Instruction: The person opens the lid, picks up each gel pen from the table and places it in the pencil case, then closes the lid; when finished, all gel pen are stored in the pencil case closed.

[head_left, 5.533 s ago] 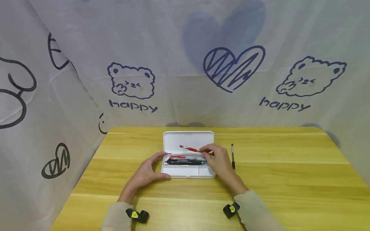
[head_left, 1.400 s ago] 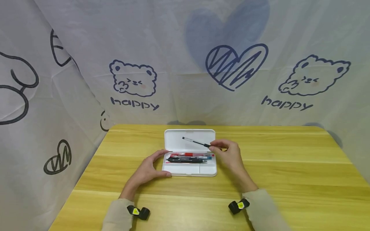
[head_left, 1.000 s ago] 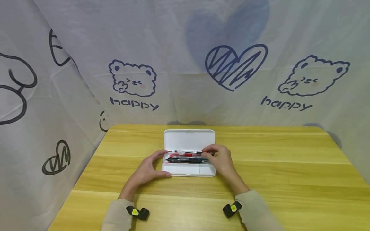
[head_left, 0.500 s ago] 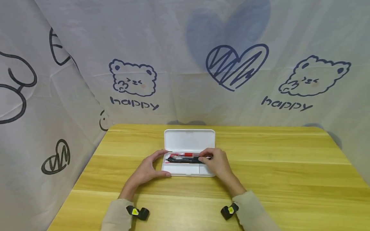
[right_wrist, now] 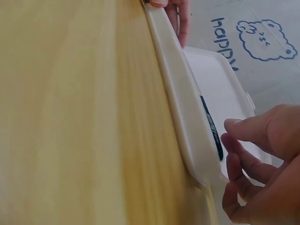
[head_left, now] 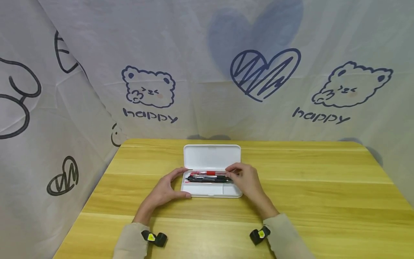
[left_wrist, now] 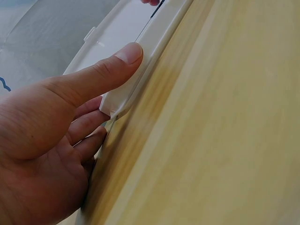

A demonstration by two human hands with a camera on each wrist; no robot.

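A white pencil case (head_left: 203,189) lies open on the table, its lid (head_left: 211,157) tipped back toward the wall. Several pens fill the rear compartment, among them a red pen (head_left: 211,173) and a black pen (head_left: 207,181). My left hand (head_left: 163,190) grips the case's left end, thumb on the front edge and fingers at the back corner. Over the right end hovers my right hand (head_left: 247,181), covering some pen ends. In the right wrist view, a dark pen (right_wrist: 212,126) shows above the case rim, and the thumb and fingers beside it hold nothing.
The wood-grain table (head_left: 307,201) extends to both sides and in front of the case. Behind it hangs a pale printed cloth (head_left: 207,111). Each wrist bears a small black camera, such as the right one (head_left: 260,235).
My right hand earlier placed a red pen, then brought the black pen from the table's right side into the case. It has now let go and lifted slightly. The left hand stays put.
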